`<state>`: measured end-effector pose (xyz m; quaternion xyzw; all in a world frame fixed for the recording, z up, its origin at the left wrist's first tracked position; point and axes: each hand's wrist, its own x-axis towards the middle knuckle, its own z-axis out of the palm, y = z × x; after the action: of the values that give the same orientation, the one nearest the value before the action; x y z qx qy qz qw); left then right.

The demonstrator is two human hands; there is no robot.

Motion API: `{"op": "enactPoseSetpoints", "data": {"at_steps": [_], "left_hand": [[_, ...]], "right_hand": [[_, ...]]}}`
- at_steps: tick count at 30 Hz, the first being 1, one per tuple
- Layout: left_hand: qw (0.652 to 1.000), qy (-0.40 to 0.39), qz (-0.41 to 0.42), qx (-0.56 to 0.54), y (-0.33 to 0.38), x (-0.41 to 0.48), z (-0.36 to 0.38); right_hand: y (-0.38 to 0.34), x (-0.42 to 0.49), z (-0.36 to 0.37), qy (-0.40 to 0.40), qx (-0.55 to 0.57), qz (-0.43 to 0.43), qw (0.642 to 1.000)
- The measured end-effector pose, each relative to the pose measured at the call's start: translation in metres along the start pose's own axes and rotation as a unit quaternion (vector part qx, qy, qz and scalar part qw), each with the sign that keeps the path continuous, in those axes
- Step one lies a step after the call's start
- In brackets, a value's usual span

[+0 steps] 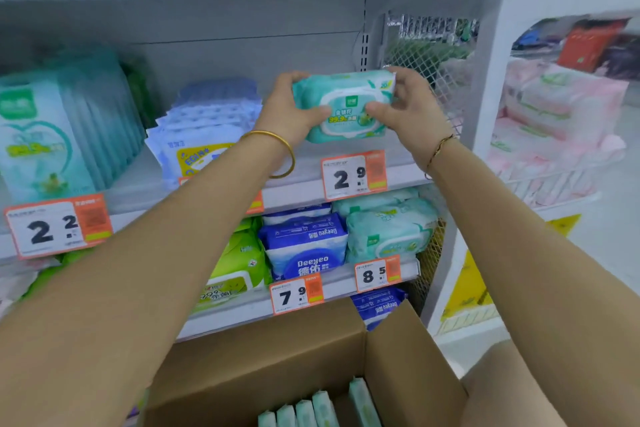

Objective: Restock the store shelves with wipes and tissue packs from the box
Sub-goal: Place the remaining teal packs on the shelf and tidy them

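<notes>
Pack point(346, 107), seemingly above bare shelf point(304, 166) edge

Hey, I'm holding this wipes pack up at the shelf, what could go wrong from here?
The left hand and right hand pinch the teal wipes pack only by its ends over the shelf; letting go early could drop it toward the cardboard box. Your left forearm passes close to the leaning blue packs and might nudge them off.
</notes>
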<state>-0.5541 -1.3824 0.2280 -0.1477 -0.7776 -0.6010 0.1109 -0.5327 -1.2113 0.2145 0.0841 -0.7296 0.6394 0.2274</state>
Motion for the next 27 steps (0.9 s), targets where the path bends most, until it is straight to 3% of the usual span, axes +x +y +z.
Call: {"op": "enactPoseSetpoints", "data": {"at_steps": [8,15,27], "left_hand": [[0.99,0.017,-0.039,0.132,-0.03,0.018,0.028],[0.979,-0.018,-0.037,0.202,-0.021,0.017,0.021],[0.963,-0.009,-0.005,0.271,-0.022,0.003,0.022]], "right_hand": [[0.043,0.028,-0.005,-0.019,-0.109,0.073,0.991],[0.034,0.031,-0.009,-0.07,-0.314,0.051,0.946],[0.03,0.017,-0.006,-0.05,-0.299,0.072,0.95]]}}
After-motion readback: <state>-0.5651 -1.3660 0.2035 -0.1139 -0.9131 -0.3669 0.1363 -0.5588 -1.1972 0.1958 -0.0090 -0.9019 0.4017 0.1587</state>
